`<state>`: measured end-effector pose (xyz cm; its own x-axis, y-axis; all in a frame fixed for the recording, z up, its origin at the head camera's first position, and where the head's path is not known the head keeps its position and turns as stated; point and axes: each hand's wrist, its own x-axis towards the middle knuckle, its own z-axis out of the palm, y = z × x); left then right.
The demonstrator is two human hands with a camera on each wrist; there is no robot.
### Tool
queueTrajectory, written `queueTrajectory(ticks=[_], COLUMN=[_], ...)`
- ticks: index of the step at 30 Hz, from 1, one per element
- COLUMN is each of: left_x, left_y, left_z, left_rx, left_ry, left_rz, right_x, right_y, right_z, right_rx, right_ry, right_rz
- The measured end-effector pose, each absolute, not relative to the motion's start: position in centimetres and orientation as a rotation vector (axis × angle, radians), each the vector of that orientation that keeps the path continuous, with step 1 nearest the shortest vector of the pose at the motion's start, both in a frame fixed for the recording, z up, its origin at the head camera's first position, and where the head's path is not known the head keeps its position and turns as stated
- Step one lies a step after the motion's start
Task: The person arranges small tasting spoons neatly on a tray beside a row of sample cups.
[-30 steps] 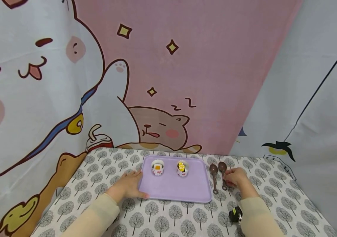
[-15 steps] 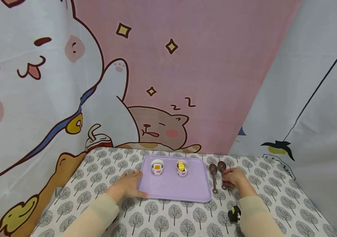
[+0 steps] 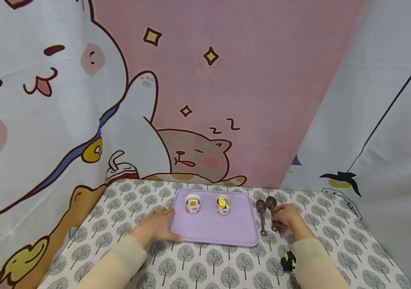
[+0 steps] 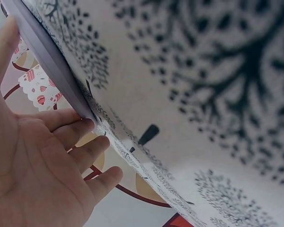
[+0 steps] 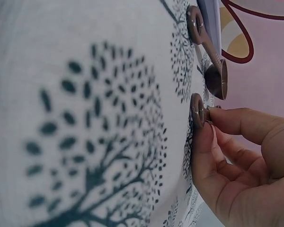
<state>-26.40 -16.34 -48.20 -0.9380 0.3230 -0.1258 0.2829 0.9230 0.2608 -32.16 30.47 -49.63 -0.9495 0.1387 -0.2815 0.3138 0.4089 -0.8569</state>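
Beyond both hands, cartoon-printed backdrop (image 3: 263,80). Beneath them, tree-patterned tablecloth (image 3: 214,277). Between hands, lilac tray (image 3: 209,233). Left hand (image 3: 156,225): fingers spread, finger and thumb touching tray's edge. Right hand (image 3: 287,216): fingertips and thumb pinch handle of brown spoon (image 3: 271,201), bowl pointing away; whether lifted, cannot tell. Just beside, between right hand and tray, second spoon (image 3: 261,206). On tray, patterned cup (image 3: 192,209) nearer left hand, white-and-orange piece (image 3: 193,203) inside; other cup (image 3: 223,211) farther from it, yellow piece (image 3: 221,201) inside.
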Motion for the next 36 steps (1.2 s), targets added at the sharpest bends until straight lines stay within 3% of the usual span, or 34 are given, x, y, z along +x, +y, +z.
queueTrajectory(ticks=[36], left_x=[-26.6], left_y=[-16.4], left_z=[-48.4], left_rx=[0.462], left_ry=[2.922], left_rz=[0.344], right_x=[-30.3], right_y=[30.8], right_z=[-48.4], right_rx=[0.301], right_ry=[2.398], right_rz=[-1.651])
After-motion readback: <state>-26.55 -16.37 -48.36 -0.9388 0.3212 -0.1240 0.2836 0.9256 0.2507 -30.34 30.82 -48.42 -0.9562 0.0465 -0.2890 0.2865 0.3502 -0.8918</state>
